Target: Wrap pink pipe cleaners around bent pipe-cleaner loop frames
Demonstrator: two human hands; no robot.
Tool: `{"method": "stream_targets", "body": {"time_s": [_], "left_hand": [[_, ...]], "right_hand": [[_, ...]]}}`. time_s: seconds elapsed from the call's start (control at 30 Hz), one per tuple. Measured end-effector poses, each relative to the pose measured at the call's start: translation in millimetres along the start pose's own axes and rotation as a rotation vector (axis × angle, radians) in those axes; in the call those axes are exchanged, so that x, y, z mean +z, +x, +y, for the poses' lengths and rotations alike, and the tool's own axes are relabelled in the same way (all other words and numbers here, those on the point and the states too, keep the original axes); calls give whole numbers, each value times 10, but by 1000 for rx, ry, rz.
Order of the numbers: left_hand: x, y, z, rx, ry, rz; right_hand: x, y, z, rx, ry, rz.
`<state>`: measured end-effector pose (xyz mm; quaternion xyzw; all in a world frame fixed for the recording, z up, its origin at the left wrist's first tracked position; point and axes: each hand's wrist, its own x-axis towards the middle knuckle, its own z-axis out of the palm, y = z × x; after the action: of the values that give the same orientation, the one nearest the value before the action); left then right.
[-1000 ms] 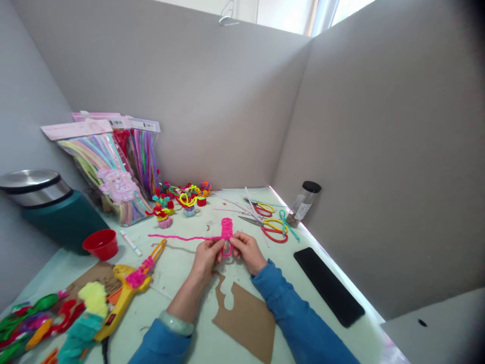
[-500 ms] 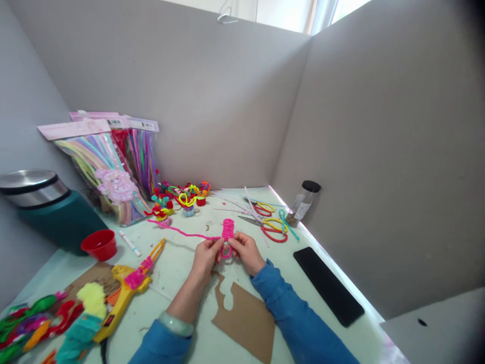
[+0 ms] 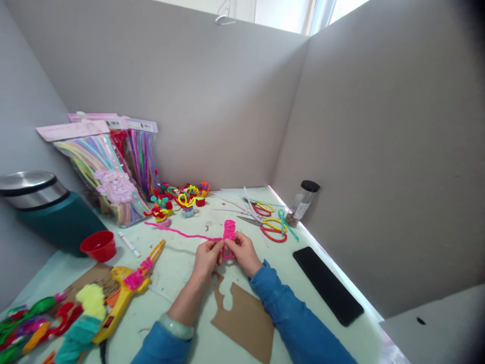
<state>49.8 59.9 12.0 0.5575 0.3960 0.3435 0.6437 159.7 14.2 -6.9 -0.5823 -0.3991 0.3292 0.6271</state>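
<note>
Between my two hands is a pink pipe cleaner piece (image 3: 229, 229), its upper part a tightly wound block and its lower part an open loop. A long loose pink strand runs from it to the left, across the table. My left hand (image 3: 207, 257) pinches the piece at its left side, where the strand meets the block. From the right, my right hand (image 3: 244, 253) grips the same piece just below the wound part, thumb and fingertips together. The fingertips of both hands nearly touch and hide part of the loop.
Cut brown cardboard (image 3: 244, 321) lies below my hands. A yellow glue gun (image 3: 117, 308) rests to the left, near a red cup (image 3: 98, 246) and a teal bottle (image 3: 56, 217). Scissors (image 3: 273, 233), a jar (image 3: 303, 203) and a black phone-like slab (image 3: 328, 285) are on the right.
My right hand has shifted slightly left, its fingertips closer to those of my left hand. The pink piece stays held in both hands.
</note>
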Motion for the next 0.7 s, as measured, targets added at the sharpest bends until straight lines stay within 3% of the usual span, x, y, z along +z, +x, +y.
{"method": "stream_targets", "body": {"time_s": [0.1,0.23,0.3,0.5,0.7], "left_hand": [[8,-10,-7,48,112,42],[11,-37,-5,326,367,117],[9,-44,-1,369,410,110],[23,-34,31,32,95,-14],[18,-31,45,-33,-207,-77]], "right_hand": [[5,16,44,4,-35,42],[-2,25,45,13,-44,82],[-19,24,17,23,-22,66],[-89,6,-76,67,118,-67],[-89,-6,-103,88,175,-82]]}}
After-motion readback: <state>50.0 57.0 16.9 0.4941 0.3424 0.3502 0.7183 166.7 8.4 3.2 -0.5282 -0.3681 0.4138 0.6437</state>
